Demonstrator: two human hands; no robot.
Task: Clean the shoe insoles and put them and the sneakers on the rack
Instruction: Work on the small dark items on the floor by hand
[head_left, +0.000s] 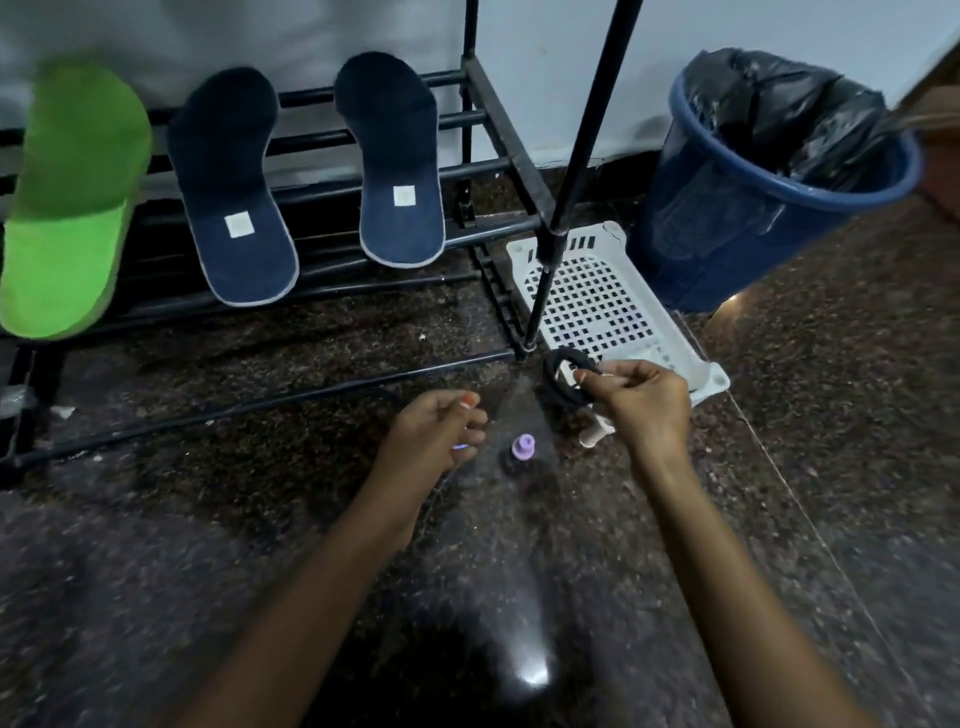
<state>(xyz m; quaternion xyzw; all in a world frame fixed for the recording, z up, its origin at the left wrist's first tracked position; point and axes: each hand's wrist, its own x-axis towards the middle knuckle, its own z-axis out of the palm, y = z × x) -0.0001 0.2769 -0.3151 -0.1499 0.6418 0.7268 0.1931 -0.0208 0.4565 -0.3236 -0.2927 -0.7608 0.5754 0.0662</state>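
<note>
Three insoles lie against the bars of the rack (498, 124): a green insole (72, 208) at the left, a navy insole (234, 197) beside it and a second navy insole (395, 166) further right. That part of the task looks mostly done. No sneakers and no partner for the green insole are in view, so those appear to be what is left. The step in hand seems to be a side matter of handling the cleaning things low on the floor (779, 467). The right hand (639, 405) reaches forward with a straight arm and pinches a black ring (569, 379) between thumb and fingertips, just in front of a white basket (597, 301) at the rack's corner. The left hand (441, 431) is stretched out lower, its fingers curled beside a small purple cap (523, 447). The cap seems to sit on something clear and hard to make out, and whether the left hand holds anything cannot be told. The next move probably calls for putting the ring down or fitting it somewhere, then turning to find the sneakers.
</note>
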